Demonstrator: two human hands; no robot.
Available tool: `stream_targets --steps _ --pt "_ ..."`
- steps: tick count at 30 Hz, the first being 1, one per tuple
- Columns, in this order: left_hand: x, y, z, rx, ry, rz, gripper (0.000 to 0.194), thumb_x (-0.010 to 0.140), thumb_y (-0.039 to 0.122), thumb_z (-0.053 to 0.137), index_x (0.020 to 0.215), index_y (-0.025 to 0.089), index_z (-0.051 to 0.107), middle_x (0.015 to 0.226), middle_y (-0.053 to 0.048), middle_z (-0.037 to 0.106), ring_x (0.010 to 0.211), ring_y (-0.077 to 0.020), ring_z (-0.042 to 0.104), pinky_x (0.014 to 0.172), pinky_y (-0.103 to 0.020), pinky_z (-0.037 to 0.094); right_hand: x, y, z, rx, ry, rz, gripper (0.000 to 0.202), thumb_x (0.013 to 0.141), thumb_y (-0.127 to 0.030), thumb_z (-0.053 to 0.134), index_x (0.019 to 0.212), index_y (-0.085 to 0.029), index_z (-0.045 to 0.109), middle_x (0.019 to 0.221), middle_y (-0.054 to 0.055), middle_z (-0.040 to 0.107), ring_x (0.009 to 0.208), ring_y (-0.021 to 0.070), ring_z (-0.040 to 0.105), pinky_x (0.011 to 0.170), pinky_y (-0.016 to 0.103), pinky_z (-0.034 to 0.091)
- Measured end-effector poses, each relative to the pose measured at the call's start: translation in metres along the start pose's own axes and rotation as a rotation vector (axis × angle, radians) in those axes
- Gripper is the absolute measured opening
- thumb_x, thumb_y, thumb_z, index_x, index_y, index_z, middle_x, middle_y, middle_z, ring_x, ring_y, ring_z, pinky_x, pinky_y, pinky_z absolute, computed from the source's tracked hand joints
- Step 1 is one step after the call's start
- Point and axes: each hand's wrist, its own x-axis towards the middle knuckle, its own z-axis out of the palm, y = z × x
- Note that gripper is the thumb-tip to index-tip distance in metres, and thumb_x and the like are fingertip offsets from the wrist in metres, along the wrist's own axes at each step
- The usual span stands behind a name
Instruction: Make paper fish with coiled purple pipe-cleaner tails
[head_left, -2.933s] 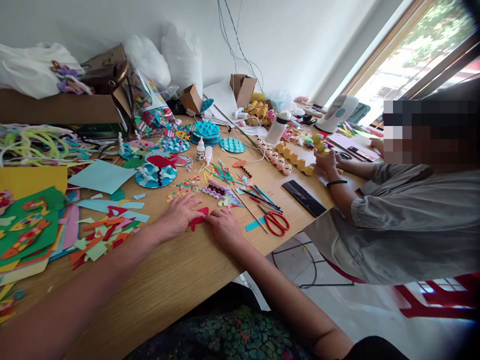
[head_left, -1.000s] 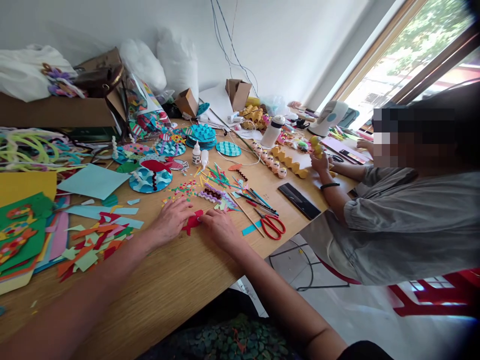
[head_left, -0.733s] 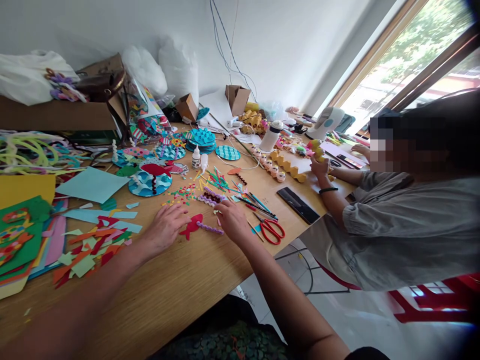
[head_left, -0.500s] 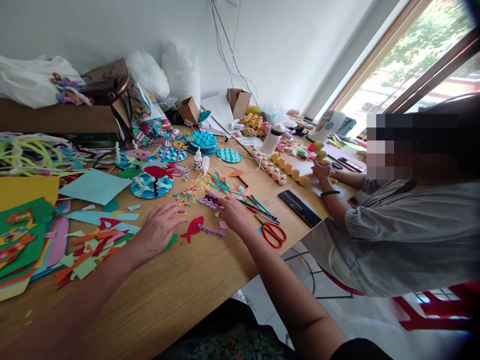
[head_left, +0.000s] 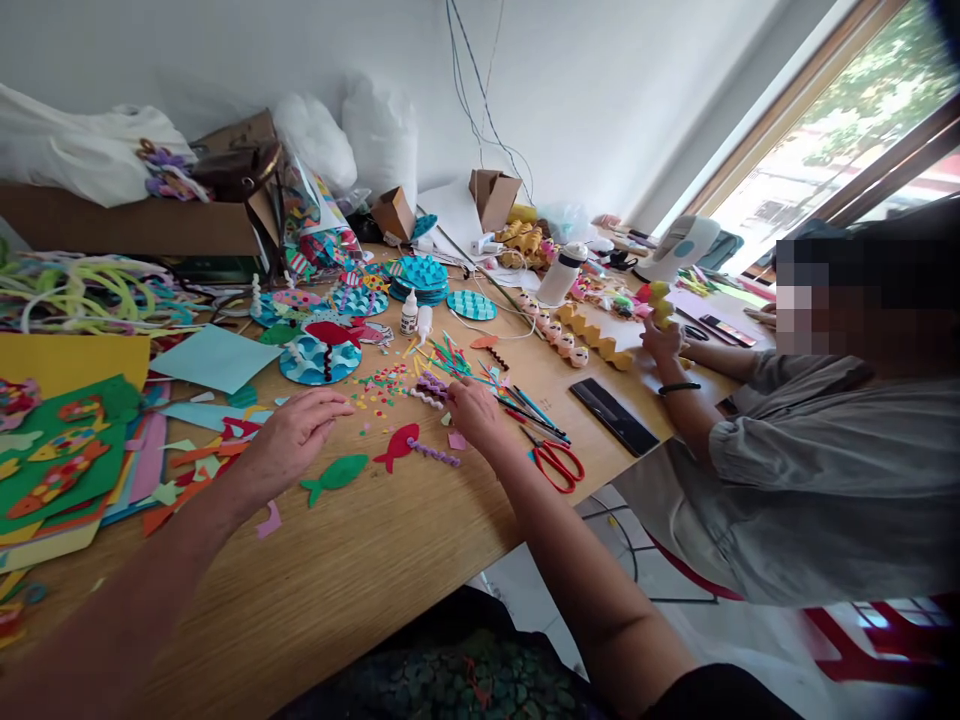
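My left hand (head_left: 296, 435) hovers above the table with its fingers stretched out and nothing visible in them. Just in front of it lie a green paper fish (head_left: 335, 478) and a red paper fish (head_left: 397, 446), which has a curled purple pipe cleaner (head_left: 435, 454) at its side. My right hand (head_left: 474, 412) is closed at the right end of a small pile of curled pipe cleaners (head_left: 430, 386), purple, white and dark. Its fingertips are partly hidden. Small coloured paper dots (head_left: 381, 385) are scattered between my hands.
Red-handled scissors (head_left: 556, 464) and several pens lie right of my right hand. Glue bottles (head_left: 409, 313) stand behind the dots. Paper scraps and coloured sheets (head_left: 217, 360) cover the left side. At right, a co-worker's hand (head_left: 661, 338) holds a yellow piece, near a black case (head_left: 613, 416).
My left hand has drawn back a little to the left and its fingers have come closer together, uncovering the green fish. My right hand stays at the pipe cleaners. The view has shifted slightly.
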Motion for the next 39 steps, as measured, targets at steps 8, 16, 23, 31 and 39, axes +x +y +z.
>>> stream_targets --steps 8,16,23,31,39 --pt "0.000 0.007 -0.003 -0.298 0.046 -0.352 0.033 0.076 0.035 0.047 0.101 0.020 0.063 0.102 -0.007 0.066 0.095 -0.0220 0.060 0.084 -0.034 0.047 -0.022 -0.002 -0.021 0.135 0.214 -0.044 0.020 0.087 -0.019 0.041 0.087 -0.016 0.061 0.089 0.009 0.064 0.086 0.0186 0.055 0.076 0.027 0.037" --pt "0.005 0.034 0.009 -0.723 0.049 -0.407 0.047 0.072 0.037 0.057 0.115 0.017 0.054 0.091 -0.005 0.063 0.086 -0.0181 0.060 0.077 -0.034 0.050 -0.069 -0.033 -0.031 0.447 0.231 -0.301 0.013 0.084 -0.020 0.048 0.078 -0.018 0.059 0.077 0.003 0.063 0.074 0.0138 0.055 0.068 0.023 0.037" --pt "-0.006 0.044 0.010 -0.631 0.030 -0.408 0.023 0.072 0.036 0.058 0.084 0.019 0.066 0.085 -0.003 0.067 0.077 -0.0174 0.061 0.068 -0.028 0.050 -0.084 -0.048 -0.024 0.344 0.177 -0.381 0.017 0.088 -0.024 0.044 0.079 -0.018 0.058 0.078 0.004 0.062 0.074 0.0138 0.054 0.071 0.025 0.035" --pt "-0.020 0.038 0.012 -0.522 0.010 -0.353 0.019 0.073 0.033 0.055 0.083 0.019 0.064 0.080 -0.002 0.067 0.074 -0.0166 0.061 0.067 -0.027 0.049 -0.081 -0.076 -0.019 0.707 0.043 -0.321 0.008 0.081 -0.025 0.054 0.085 -0.018 0.055 0.078 0.001 0.063 0.070 0.0111 0.057 0.064 0.021 0.040" --pt "-0.033 0.024 0.024 -0.292 -0.043 -0.280 0.016 0.077 0.031 0.048 0.079 0.020 0.060 0.075 0.000 0.066 0.070 -0.0157 0.061 0.064 -0.025 0.046 -0.077 -0.091 0.011 0.781 0.060 -0.265 0.005 0.078 -0.019 0.055 0.080 -0.018 0.059 0.069 -0.001 0.062 0.062 0.0099 0.054 0.057 0.019 0.038"
